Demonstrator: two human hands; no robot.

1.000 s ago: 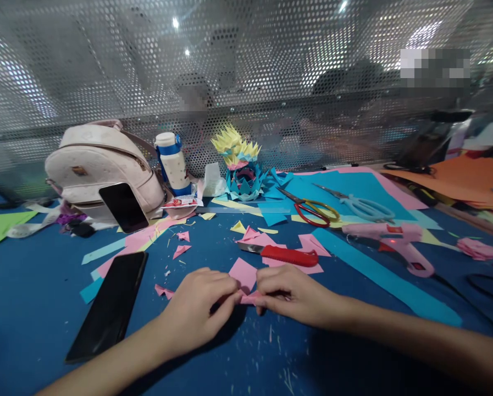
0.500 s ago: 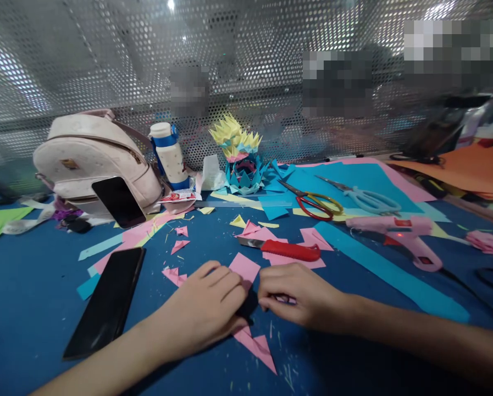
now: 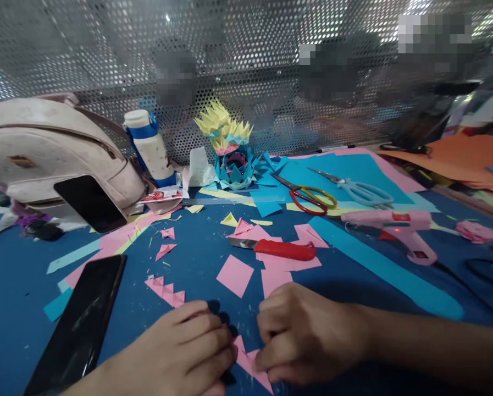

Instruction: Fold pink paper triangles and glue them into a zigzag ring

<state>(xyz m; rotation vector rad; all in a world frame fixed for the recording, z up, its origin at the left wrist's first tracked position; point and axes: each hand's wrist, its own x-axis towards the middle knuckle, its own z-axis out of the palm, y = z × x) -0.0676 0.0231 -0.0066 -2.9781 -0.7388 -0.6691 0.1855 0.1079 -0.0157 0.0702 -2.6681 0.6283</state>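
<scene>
A folded pink paper strip with pointed teeth lies on the blue table between my two hands. My left hand is closed, fingers curled down over the strip's left end, so its fingertips are partly hidden. My right hand is closed too, its thumb and fingers pinching the strip's right side. Beyond them lie a square of pink paper and a second pink pointed strip. A red-handled knife rests on more pink paper pieces.
On the left are a black phone, another phone leaning on a pale backpack, and a bottle. A paper flower model stands at the back. Two scissors and a pink glue gun lie right.
My right hand has moved down and toward me onto the pink strip. Both hands now sit lower in view. The pink square that was beside my fingers now lies apart from them.
</scene>
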